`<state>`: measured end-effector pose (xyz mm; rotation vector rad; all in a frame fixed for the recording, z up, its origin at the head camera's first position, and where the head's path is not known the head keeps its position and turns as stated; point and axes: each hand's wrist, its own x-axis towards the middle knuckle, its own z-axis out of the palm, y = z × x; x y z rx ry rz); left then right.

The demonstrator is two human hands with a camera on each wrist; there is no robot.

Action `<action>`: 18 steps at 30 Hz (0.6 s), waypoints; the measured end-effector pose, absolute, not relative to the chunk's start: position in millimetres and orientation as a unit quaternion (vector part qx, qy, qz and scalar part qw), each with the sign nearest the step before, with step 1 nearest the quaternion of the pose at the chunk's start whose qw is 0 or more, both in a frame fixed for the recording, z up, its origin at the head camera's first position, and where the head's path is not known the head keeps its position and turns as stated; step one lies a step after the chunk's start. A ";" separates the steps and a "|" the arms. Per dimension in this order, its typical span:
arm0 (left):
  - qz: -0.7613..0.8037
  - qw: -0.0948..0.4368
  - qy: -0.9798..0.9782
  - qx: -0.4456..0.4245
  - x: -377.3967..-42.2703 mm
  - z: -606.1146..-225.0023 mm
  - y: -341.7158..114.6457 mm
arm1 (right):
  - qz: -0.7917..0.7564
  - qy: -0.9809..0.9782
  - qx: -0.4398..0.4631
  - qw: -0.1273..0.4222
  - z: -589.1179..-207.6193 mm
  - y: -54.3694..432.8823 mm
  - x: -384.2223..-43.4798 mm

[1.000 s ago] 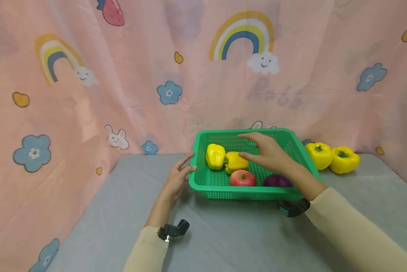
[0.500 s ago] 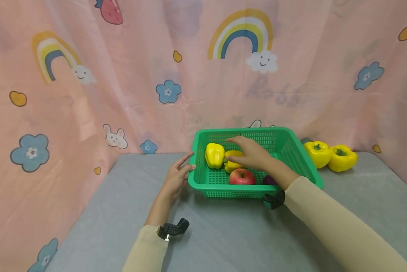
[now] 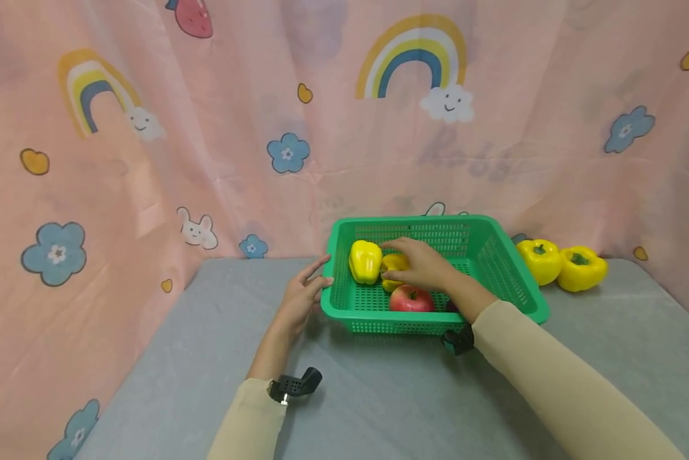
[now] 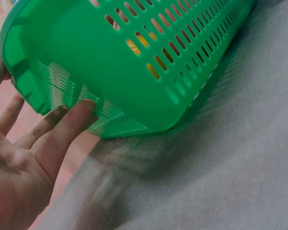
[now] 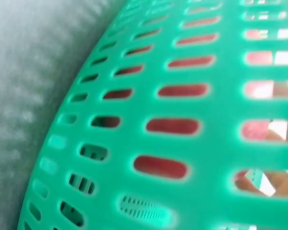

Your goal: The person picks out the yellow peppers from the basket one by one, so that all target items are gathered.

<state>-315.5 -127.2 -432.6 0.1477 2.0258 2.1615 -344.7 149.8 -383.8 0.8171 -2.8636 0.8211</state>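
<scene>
A green perforated plastic basket (image 3: 409, 316) holds two yellow bell peppers and a red apple (image 3: 411, 299). My right hand (image 3: 427, 267) reaches over the basket's near side, its thumb and fingers curved round the yellow bell pepper (image 3: 395, 262) in the middle. The other yellow bell pepper (image 3: 365, 262) lies just to the left. At the left rim, my left hand (image 3: 296, 303) touches the basket with extended fingers. The left wrist view shows fingers (image 4: 69, 124) pressed to the outer wall below the rim. Basket wall fills the right wrist view, hiding the right hand's grip.
Two more yellow bell peppers, one nearer the basket (image 3: 540, 262) and one farther right (image 3: 581, 269), stand on the grey table (image 3: 379, 396). Behind hangs a pink patterned curtain (image 3: 235, 115). A dark purple item (image 3: 451, 306) is mostly hidden behind my right forearm.
My right hand has moved left and down, from above the basket's middle onto the central bell pepper. The right forearm now covers most of the purple item. The left hand stays put.
</scene>
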 end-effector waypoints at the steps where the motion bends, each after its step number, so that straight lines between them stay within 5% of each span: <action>1: 0.727 0.087 0.679 0.050 -315.6 -432.8 -127.1 | 0.269 -0.926 0.264 0.026 -384.9 150.1 -345.5; 18: 0.729 0.085 0.678 0.051 -315.6 -432.9 -125.7 | 0.237 -0.947 0.216 -0.002 -391.8 151.4 -348.7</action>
